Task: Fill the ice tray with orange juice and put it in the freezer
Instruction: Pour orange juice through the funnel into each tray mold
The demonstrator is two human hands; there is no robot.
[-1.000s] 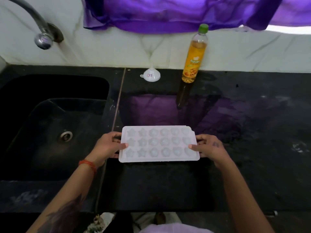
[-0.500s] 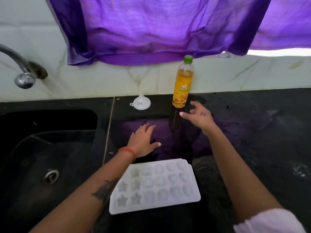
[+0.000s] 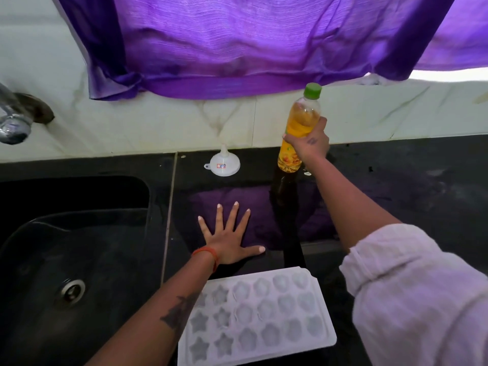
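Observation:
A white ice tray (image 3: 260,317) with star and round moulds lies empty on the black counter, near its front edge. My left hand (image 3: 227,237) rests flat on the counter just behind the tray, fingers spread, holding nothing. At the back wall stands the orange juice bottle (image 3: 299,128), green cap on, tilted slightly. My right hand (image 3: 309,142) is wrapped around the bottle's middle.
A small white funnel (image 3: 222,165) sits upside down on the counter left of the bottle. A black sink (image 3: 76,254) with a drain fills the left side, a tap (image 3: 15,122) above it. A purple curtain (image 3: 237,43) hangs over the marble backsplash.
Both hands left the tray after setting it down. My right hand reached back and closed on the bottle; my left hand settled flat on the counter.

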